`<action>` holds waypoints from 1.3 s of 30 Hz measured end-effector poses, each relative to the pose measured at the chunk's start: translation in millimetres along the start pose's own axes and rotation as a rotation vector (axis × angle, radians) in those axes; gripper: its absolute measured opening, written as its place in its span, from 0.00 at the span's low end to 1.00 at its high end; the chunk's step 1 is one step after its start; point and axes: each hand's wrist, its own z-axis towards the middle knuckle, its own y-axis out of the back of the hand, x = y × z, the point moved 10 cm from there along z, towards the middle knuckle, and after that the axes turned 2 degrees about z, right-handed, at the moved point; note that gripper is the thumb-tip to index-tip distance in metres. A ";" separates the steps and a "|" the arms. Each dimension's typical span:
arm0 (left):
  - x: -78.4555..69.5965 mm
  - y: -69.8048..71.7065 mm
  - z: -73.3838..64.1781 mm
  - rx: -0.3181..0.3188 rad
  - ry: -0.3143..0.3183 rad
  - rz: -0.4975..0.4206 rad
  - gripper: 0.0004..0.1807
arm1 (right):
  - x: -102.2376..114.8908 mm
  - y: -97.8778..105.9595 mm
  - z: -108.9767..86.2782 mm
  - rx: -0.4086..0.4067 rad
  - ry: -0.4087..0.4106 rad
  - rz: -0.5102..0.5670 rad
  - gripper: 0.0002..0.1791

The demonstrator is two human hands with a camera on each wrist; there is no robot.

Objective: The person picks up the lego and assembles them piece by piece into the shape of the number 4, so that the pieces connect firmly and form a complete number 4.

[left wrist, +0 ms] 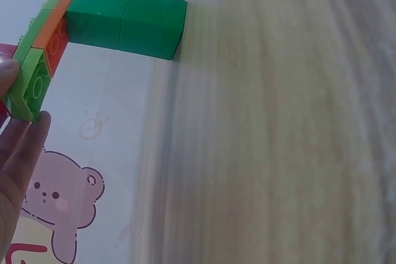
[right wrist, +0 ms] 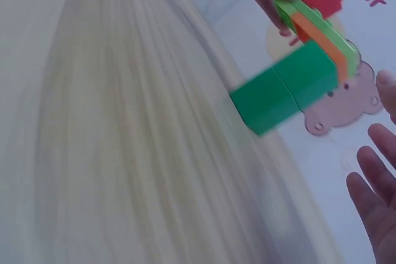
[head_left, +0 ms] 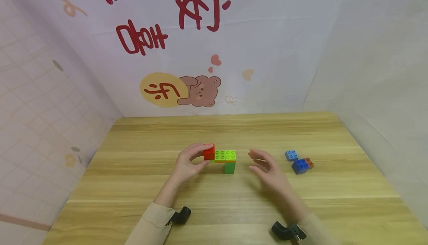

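Note:
A small block structure stands on the wooden table. Two stacked green blocks [left wrist: 127, 21] form its leg. Across the top run a thin orange piece [left wrist: 57, 35] and light green pieces [head_left: 225, 156], which jut out to the left beyond the leg. At that left end sits a red block [head_left: 208, 152], pinched between the thumb and fingers of my left hand [head_left: 188, 162]. To the right of the structure, apart from it, my right hand [head_left: 268, 169] hovers with loosely bent fingers and nothing in it.
Right of my right hand lie a light blue block [head_left: 291, 155], a dark blue block [head_left: 300, 166] and a brownish-orange block [head_left: 309, 162], close together. A white printed cloth [head_left: 267, 52] hangs behind and along both sides of the table [head_left: 133, 185].

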 end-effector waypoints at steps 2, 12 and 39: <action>8.1 -0.9 -0.8 0.002 0.002 0.011 0.27 | 4.6 10.8 -3.9 -0.002 0.043 -0.046 0.29; 22.8 0.7 -3.1 -0.002 0.018 0.036 0.35 | 23.8 59.8 -26.8 -0.054 0.231 -0.321 0.33; 0.2 0.4 0.5 0.010 0.038 0.068 0.33 | 5.2 145.7 -37.5 -0.063 0.220 -0.611 0.36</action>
